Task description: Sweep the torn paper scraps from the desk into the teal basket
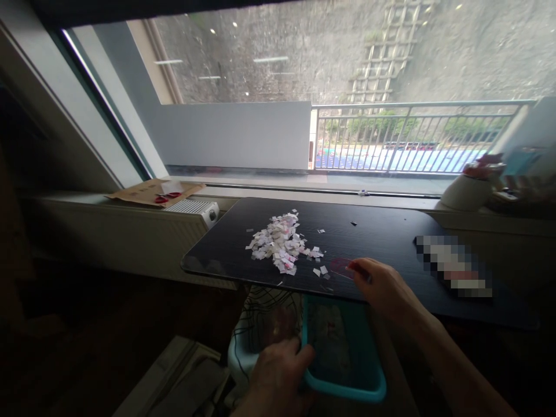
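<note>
My left hand (pixel 282 368) grips the near left rim of a teal plastic bin (pixel 380 382), its thumb over the edge. The bin sits just below the table's front edge, with some pale, dim contents inside. My right hand (pixel 382 284) is closed in a pinch over the dark table, holding a thin see-through piece with pink marks (pixel 342 266) close to the tabletop. To its left lies a heap of small white paper scraps (pixel 278 240), a few with pink on them. Several loose scraps (pixel 320 271) lie between the heap and my right hand.
The dark table (pixel 377 231) stands against the window sill. A blurred-out flat object (pixel 454 266) lies at its right. Red-handled scissors (pixel 168 197) rest on brown paper (pixel 134 192) at left, near a white heater (pixel 195 209). A white pot (pixel 463 191) stands at right.
</note>
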### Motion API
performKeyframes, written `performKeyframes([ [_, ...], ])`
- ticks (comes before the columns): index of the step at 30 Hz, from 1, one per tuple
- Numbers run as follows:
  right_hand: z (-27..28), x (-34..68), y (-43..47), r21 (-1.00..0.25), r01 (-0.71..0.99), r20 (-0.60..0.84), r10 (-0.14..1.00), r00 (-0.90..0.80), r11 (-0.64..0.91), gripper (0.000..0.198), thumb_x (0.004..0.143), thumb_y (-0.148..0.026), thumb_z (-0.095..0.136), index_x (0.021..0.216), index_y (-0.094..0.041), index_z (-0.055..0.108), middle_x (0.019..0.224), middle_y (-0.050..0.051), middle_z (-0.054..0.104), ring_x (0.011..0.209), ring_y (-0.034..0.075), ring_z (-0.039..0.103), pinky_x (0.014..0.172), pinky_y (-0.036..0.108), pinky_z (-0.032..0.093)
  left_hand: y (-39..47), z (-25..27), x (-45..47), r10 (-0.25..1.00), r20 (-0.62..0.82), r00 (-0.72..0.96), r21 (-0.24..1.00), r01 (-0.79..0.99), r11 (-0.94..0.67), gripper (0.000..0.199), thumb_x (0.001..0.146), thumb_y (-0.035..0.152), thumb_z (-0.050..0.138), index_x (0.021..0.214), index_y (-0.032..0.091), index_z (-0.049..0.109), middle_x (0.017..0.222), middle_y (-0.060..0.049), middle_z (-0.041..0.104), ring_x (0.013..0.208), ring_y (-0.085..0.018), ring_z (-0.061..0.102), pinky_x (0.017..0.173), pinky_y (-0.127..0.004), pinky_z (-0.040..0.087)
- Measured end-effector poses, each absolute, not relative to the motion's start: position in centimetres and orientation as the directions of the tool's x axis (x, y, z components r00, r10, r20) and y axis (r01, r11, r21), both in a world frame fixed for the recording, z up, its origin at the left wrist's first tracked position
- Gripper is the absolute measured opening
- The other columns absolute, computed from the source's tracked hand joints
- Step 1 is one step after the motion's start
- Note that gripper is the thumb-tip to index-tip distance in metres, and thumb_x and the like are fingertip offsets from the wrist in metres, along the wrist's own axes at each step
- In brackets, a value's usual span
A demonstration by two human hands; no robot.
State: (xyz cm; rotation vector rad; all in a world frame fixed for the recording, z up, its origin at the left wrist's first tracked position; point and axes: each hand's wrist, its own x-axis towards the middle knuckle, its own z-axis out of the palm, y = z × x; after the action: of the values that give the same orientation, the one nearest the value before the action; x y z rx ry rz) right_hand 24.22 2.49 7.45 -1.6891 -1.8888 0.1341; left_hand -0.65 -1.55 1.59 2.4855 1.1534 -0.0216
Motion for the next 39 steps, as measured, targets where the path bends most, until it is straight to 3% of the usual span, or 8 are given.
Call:
performKeyframes([
  [7, 7.6, 24.2, 2.0, -0.44, 0.877, 0.339, 0.94, -0.035, 0.192, 0.023, 0.079, -0.021, 0.046, 0.089, -0.02, 0.067, 0.081, 0.003, 0.068, 0.064, 0.014, 0.059, 0.057, 0.025, 0.043, -1.7, 1.7, -0.4, 0.73, -0.224, 0.646, 0.335, 0.754, -0.565, 0.028, 0.067, 0.028, 0.065, 0.092, 0.025, 0.054, 0.095, -0.002, 0.057, 0.088, -0.023, 0.055, 0.068, -0.029, 0.04],
  [25, 8.1, 21.9, 2.7, -0.484, 0.847, 0.3, 0.951, -0.078, 0.222, 0.023, 0.081, -0.018, 0.045, 0.091, -0.019, 0.066, 0.084, 0.003, 0.067, 0.069, 0.014, 0.058, 0.059, 0.024, 0.041, -2.0, 1.7, -0.6, 0.732, -0.149, 0.665, 0.348, 0.728, -0.59, 0.026, 0.069, 0.028, 0.067, 0.092, 0.026, 0.055, 0.093, -0.001, 0.058, 0.086, -0.022, 0.055, 0.068, -0.029, 0.039],
  [34, 8.5, 22.9, 1.7, -0.41, 0.91, 0.264, 0.963, 0.059, 0.057, 0.022, 0.083, -0.021, 0.044, 0.091, -0.017, 0.064, 0.087, 0.004, 0.065, 0.071, 0.016, 0.058, 0.062, 0.026, 0.039, -2.0, 1.2, -0.6, 0.741, -0.139, 0.656, 0.332, 0.736, -0.59, 0.024, 0.071, 0.029, 0.065, 0.092, 0.026, 0.054, 0.092, -0.001, 0.058, 0.084, -0.022, 0.055, 0.066, -0.029, 0.039],
  [39, 8.4, 21.2, 3.5, -0.439, 0.891, 0.255, 0.967, 0.004, 0.112, 0.024, 0.085, -0.02, 0.042, 0.093, -0.016, 0.064, 0.089, 0.005, 0.065, 0.073, 0.016, 0.058, 0.063, 0.025, 0.039, -1.8, 1.4, -0.3, 0.732, -0.154, 0.664, 0.331, 0.732, -0.595, 0.026, 0.068, 0.028, 0.065, 0.092, 0.026, 0.054, 0.093, -0.001, 0.058, 0.086, -0.023, 0.056, 0.067, -0.029, 0.04],
])
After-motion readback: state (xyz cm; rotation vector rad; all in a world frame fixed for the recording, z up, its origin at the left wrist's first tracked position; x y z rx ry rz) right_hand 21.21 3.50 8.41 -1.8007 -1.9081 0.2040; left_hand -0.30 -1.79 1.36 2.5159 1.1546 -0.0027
